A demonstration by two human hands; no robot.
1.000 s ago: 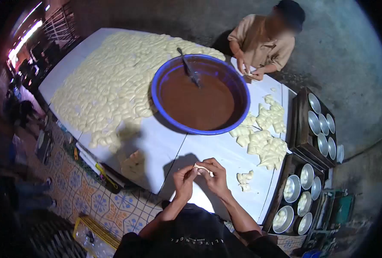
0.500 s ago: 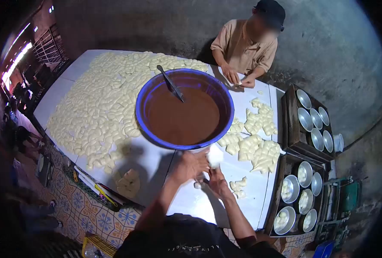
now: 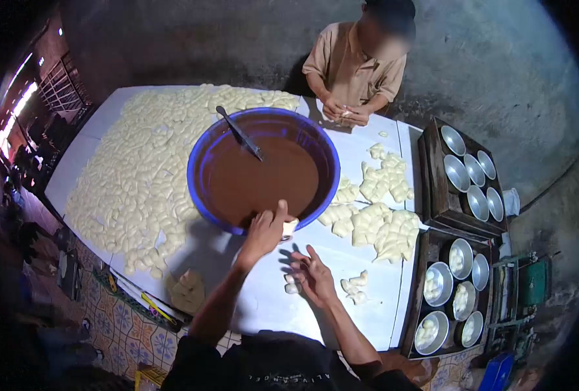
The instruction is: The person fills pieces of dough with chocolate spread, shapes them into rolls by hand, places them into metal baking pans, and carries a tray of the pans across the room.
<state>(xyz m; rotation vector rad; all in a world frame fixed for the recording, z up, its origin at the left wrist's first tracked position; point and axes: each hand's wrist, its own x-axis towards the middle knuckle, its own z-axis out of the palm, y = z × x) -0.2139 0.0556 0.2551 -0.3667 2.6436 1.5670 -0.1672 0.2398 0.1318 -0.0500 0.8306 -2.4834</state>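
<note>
My left hand (image 3: pixel 265 233) is at the near rim of the blue basin (image 3: pixel 334 189), its fingers around a small pale object (image 3: pixel 289 229), perhaps a cup or dough. Brown filling (image 3: pixel 263 179) lies in the basin, with a dark-handled utensil (image 3: pixel 239 133) resting in it. My right hand (image 3: pixel 314 279) hovers over the white table (image 3: pixel 257 313), its fingers spread and nothing in them. Just left of it sit small dough pieces (image 3: pixel 292 284). More dough pieces (image 3: pixel 354 287) lie to its right. Flattened dough (image 3: pixel 140 169) covers the table's left part, and further pieces (image 3: pixel 390 231) lie right of the basin.
Across the table a co-worker (image 3: pixel 354 72) holds something small and pale in both hands. Two wooden crates stand at the right: the far one (image 3: pixel 439 176) holds metal tins, the near one (image 3: pixel 423 260) holds tins, several with dough balls. Patterned floor tiles (image 3: pixel 127 326) show lower left.
My hands have parted. My left hand has moved up to the basin's rim with the pale object; my right hand has opened. Small dough pieces now lie on the table between them. The view has shifted.
</note>
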